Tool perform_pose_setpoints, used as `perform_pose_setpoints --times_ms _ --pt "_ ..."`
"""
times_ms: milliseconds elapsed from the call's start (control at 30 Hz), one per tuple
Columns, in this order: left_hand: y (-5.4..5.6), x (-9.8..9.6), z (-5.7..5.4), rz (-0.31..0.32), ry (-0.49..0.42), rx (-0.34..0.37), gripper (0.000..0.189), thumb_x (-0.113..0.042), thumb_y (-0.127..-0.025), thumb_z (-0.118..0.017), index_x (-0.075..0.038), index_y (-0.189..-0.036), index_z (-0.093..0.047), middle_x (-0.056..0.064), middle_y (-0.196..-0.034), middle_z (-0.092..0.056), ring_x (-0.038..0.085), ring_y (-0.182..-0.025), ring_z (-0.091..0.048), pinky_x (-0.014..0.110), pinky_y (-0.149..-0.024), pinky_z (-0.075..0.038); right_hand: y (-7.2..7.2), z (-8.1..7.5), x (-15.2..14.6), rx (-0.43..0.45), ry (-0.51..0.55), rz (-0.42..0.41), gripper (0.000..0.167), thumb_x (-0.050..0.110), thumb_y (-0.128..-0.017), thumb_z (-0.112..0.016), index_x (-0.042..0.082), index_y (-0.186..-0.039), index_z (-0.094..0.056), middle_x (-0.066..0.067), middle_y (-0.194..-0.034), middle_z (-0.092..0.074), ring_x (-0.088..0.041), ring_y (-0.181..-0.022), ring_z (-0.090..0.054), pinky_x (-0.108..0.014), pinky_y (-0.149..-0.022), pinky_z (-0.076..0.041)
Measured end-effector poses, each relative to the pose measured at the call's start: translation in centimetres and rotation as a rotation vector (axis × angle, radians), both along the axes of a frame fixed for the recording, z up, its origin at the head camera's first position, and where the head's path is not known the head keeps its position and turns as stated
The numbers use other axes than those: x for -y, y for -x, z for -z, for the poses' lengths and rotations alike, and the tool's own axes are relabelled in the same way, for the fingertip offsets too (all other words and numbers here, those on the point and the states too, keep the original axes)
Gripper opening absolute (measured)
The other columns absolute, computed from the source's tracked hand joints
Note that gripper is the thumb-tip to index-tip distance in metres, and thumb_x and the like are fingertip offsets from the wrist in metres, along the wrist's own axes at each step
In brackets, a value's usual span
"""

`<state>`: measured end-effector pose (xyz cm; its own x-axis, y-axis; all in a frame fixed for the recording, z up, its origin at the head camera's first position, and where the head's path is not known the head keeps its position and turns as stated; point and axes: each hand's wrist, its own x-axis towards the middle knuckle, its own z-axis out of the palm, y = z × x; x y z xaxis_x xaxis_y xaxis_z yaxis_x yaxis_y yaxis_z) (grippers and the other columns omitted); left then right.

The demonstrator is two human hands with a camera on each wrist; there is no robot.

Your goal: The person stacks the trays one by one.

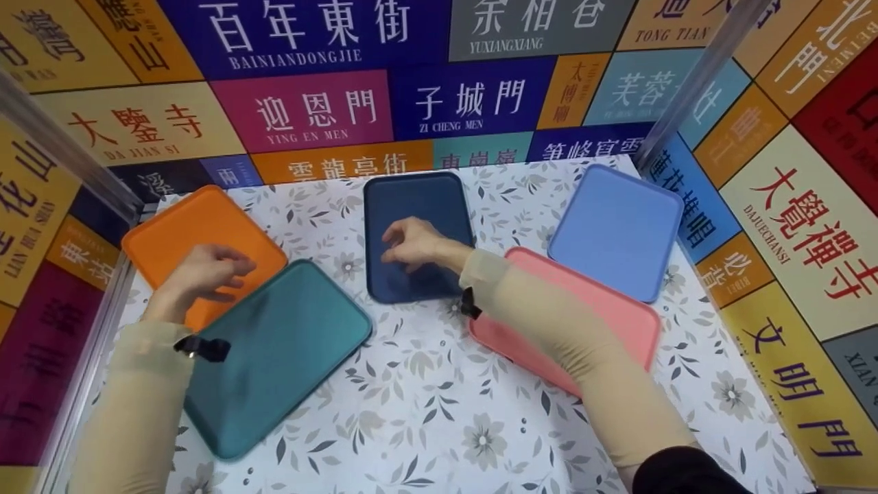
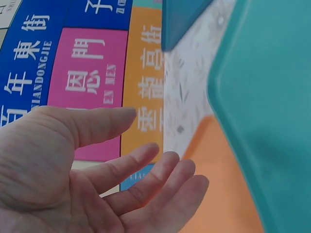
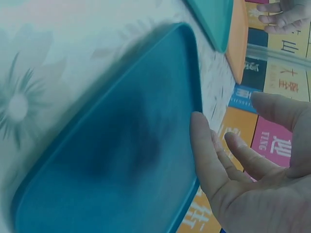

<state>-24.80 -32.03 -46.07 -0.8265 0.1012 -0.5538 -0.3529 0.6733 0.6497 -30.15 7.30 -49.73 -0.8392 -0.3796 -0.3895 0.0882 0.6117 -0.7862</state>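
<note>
My left hand (image 1: 206,274) hovers above the orange tray (image 1: 206,216), beside the teal tray (image 1: 295,336). In the left wrist view the fingers (image 2: 141,189) are spread, loosely bent and hold nothing. Over the navy tray (image 1: 418,199) at the back middle is my right hand (image 1: 415,243), also holding nothing. The right wrist view shows the relaxed fingers (image 3: 206,150) in front of the tray's edge; whether they touch it I cannot tell. The navy tray (image 3: 121,145) looks bluer there, with a dark shadow on it.
A pink tray (image 1: 617,322) lies partly under my right forearm. Its back edge meets a light blue tray (image 1: 617,226) at the right. The teal tray covers part of the orange one. A floral cloth (image 1: 439,425) covers the table, with printed panels (image 1: 302,110) around it.
</note>
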Motion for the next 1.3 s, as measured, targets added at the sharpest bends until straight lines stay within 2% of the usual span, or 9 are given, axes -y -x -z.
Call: perform_pose_setpoints --times_ms 167,267,400,533,700,933,1100,1200,1300 --pt "-2.1 3.2 -0.4 -0.004 0.033 0.024 0.072 -0.042 -0.117 -0.054 0.01 -0.166 -0.04 0.04 -0.168 -0.044 0.05 -0.142 -0.063 0.054 -0.112 -0.064 -0.8 0.2 1.8 0.005 0.032 -0.044 0.055 0.015 -0.097 -0.083 0.002 -0.148 -0.067 -0.012 -0.121 -0.073 -0.029 -0.102 -0.079 -0.039 -0.079 -0.073" --pt "-3.3 4.8 -0.5 -0.015 0.052 0.008 0.073 -0.042 -0.117 -0.055 0.013 -0.163 -0.041 0.041 -0.163 -0.048 0.034 -0.122 -0.074 0.047 -0.103 -0.069 -1.3 0.6 2.8 -0.003 0.026 -0.06 0.056 0.014 -0.096 -0.083 0.001 -0.148 -0.067 -0.006 -0.108 -0.072 -0.035 -0.1 -0.082 -0.039 -0.077 -0.073" --pt "-4.7 6.3 -0.2 -0.02 0.068 -0.009 0.072 -0.04 -0.116 -0.059 0.017 -0.158 -0.043 0.033 -0.146 -0.063 0.018 -0.107 -0.073 0.04 -0.092 -0.071 -1.9 1.1 4.3 -0.032 0.005 -0.067 0.054 0.014 -0.096 -0.084 0.002 -0.147 -0.069 -0.004 -0.103 -0.074 -0.039 -0.101 -0.083 -0.037 -0.075 -0.072" --pt "-5.8 7.5 0.2 -0.027 0.099 0.02 0.07 -0.038 -0.114 -0.064 0.018 -0.151 -0.047 0.027 -0.135 -0.069 0.028 -0.109 -0.071 0.042 -0.09 -0.071 -2.6 1.4 5.9 -0.045 -0.01 -0.076 0.051 0.015 -0.097 -0.084 0.005 -0.146 -0.071 -0.002 -0.1 -0.073 -0.039 -0.102 -0.083 -0.038 -0.076 -0.072" --pt "-6.9 9.1 0.9 -0.075 0.14 0.116 0.076 -0.043 -0.108 -0.072 0.016 -0.148 -0.046 0.035 -0.14 -0.062 0.046 -0.12 -0.065 0.046 -0.089 -0.069 -3.3 1.4 7.3 -0.062 -0.013 -0.118 0.053 0.015 -0.097 -0.084 0.004 -0.146 -0.07 -0.007 -0.104 -0.078 -0.035 -0.096 -0.083 -0.043 -0.083 -0.073" --pt "-10.8 11.0 3.4 -0.296 0.033 0.214 0.081 -0.064 -0.102 -0.071 0.001 -0.144 -0.051 0.029 -0.145 -0.059 0.05 -0.135 -0.049 0.059 -0.097 -0.053 -3.7 1.5 8.3 -0.091 -0.059 -0.197 0.055 0.017 -0.097 -0.086 0.004 -0.147 -0.069 -0.015 -0.122 -0.081 -0.03 -0.091 -0.081 -0.046 -0.087 -0.071" --pt "-10.5 11.0 4.7 -0.206 0.097 0.284 0.076 -0.05 -0.096 -0.085 0.01 -0.134 -0.058 0.042 -0.142 -0.059 0.057 -0.126 -0.062 0.061 -0.091 -0.063 -3.8 1.9 8.6 -0.09 -0.098 -0.175 0.054 0.016 -0.096 -0.088 0.005 -0.146 -0.07 -0.014 -0.123 -0.079 -0.012 -0.07 -0.067 -0.035 -0.075 -0.067" --pt "-10.5 11.0 4.9 -0.189 0.095 0.299 0.069 -0.044 -0.097 -0.085 0.011 -0.131 -0.061 0.034 -0.127 -0.072 0.047 -0.115 -0.072 0.057 -0.087 -0.067 -3.8 2.1 8.8 -0.091 -0.114 -0.172 0.056 0.016 -0.096 -0.088 0.005 -0.147 -0.069 -0.013 -0.122 -0.08 -0.009 -0.065 -0.063 -0.033 -0.071 -0.064" --pt "-11.0 11.0 5.0 -0.235 0.071 0.322 0.061 -0.04 -0.099 -0.084 0.011 -0.125 -0.062 0.018 -0.106 -0.08 0.032 -0.097 -0.079 0.051 -0.082 -0.068 -3.7 2.2 9.1 -0.081 -0.129 -0.18 0.057 0.015 -0.096 -0.087 0.004 -0.149 -0.068 -0.014 -0.123 -0.081 -0.012 -0.068 -0.067 -0.036 -0.074 -0.068"
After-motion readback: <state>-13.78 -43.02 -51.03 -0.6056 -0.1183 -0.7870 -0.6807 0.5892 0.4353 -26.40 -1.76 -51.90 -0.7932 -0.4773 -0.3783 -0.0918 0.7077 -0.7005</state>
